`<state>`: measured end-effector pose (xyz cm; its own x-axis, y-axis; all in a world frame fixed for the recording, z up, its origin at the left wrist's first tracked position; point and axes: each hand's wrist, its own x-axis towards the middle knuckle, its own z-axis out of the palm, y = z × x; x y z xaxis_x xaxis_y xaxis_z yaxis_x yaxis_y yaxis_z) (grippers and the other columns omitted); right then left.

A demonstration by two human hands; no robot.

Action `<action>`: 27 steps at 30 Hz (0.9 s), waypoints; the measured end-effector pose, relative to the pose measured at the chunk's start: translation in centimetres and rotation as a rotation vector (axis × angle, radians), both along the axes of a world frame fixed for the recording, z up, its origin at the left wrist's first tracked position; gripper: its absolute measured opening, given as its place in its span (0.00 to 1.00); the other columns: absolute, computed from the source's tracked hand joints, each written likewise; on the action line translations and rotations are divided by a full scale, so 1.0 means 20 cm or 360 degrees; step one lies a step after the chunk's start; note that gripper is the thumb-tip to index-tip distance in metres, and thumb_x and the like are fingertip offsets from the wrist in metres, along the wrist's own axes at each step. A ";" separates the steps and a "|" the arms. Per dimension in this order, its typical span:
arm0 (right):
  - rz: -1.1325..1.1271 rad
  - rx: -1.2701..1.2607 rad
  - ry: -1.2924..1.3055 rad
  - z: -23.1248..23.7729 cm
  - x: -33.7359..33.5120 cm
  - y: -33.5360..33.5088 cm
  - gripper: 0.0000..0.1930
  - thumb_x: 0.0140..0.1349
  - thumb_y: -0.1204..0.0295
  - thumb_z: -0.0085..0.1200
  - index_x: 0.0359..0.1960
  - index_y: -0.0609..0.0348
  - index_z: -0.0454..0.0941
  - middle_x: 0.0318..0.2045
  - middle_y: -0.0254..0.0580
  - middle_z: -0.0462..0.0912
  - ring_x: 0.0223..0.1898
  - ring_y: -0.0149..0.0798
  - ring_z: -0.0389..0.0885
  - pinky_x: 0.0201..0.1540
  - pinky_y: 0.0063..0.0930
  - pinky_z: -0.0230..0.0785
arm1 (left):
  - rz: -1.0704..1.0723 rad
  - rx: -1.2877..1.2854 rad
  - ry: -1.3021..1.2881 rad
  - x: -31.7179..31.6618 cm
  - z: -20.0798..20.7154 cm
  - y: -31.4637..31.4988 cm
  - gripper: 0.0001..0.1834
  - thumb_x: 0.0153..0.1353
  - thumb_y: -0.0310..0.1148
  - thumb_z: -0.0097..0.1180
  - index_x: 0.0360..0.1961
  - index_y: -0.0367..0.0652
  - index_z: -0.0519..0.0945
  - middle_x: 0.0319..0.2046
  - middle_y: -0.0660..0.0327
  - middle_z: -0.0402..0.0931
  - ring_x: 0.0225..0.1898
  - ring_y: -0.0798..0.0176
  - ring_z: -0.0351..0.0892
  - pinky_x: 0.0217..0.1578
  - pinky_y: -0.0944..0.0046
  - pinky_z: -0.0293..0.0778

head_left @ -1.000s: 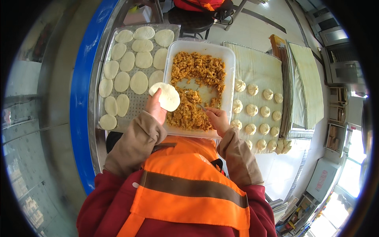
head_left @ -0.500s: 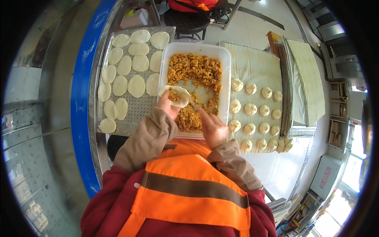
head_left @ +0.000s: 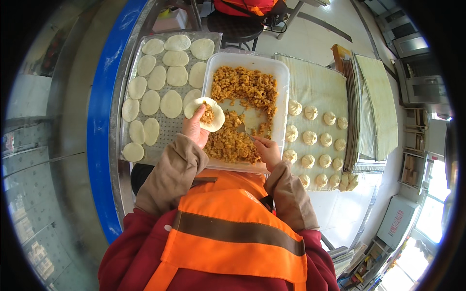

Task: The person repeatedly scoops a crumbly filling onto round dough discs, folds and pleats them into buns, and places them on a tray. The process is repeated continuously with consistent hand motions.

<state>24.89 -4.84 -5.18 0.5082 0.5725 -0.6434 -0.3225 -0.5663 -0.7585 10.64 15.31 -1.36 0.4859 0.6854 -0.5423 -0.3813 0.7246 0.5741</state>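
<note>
Fingers [head_left: 198,116] of the left hand [head_left: 196,130] curl up under a round dough wrapper [head_left: 206,114], cupping it just over the left rim of the white tub [head_left: 283,92]; a small heap of brown filling [head_left: 208,116] sits on the wrapper's middle. On the other side, the right hand [head_left: 267,151] closes narrowly on a thin spoon [head_left: 245,132] whose tip reaches into a bare patch of the tub's floor, with the loose filling banked along the far wall and the near wall. That tub lies between two trays on the desk [head_left: 340,213]. Left of it, the perforated metal tray [head_left: 165,133] carries flat dough rounds [head_left: 171,103] in rows, packed nearly to its far and left edges, while its near right corner by the left wrist is bare. Right of the tub, a cloth-lined tray [head_left: 318,82] holds pleated buns [head_left: 310,112] in rows along its near half; its far half lies open. Beyond that tray's right edge stand stacked flat trays [head_left: 383,111]. A blue band [head_left: 104,116] runs along the desk's left border. Orange and brown sleeves and a vest fill the lower middle of the head view.
</note>
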 end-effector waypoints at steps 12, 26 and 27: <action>0.0555 0.0232 -0.2223 0.33 -0.24 0.14 0.21 0.53 0.81 0.54 0.50 0.55 0.78 0.20 0.36 0.72 0.21 0.30 0.74 0.24 0.27 0.68 | -0.0101 -0.0386 -0.0148 0.17 -0.03 -0.11 0.22 0.71 0.45 0.37 0.56 0.41 0.67 0.53 0.57 0.70 0.54 0.58 0.71 0.57 0.52 0.68; 0.0368 0.0285 -0.2274 0.27 -0.12 0.02 0.12 0.62 0.72 0.53 0.47 0.57 0.78 0.27 0.42 0.80 0.27 0.42 0.78 0.31 0.28 0.72 | -0.0465 -0.0154 -0.0244 0.07 0.13 -0.10 0.17 0.64 0.34 0.53 0.53 0.41 0.70 0.48 0.59 0.74 0.51 0.60 0.74 0.52 0.54 0.74; 0.0253 0.0364 -0.1812 0.28 -0.11 0.04 0.12 0.61 0.70 0.54 0.47 0.57 0.78 0.27 0.40 0.79 0.26 0.38 0.77 0.30 0.26 0.71 | -0.0519 -0.0116 -0.0241 0.06 0.15 -0.12 0.17 0.64 0.33 0.53 0.53 0.41 0.70 0.48 0.59 0.74 0.51 0.60 0.74 0.51 0.54 0.74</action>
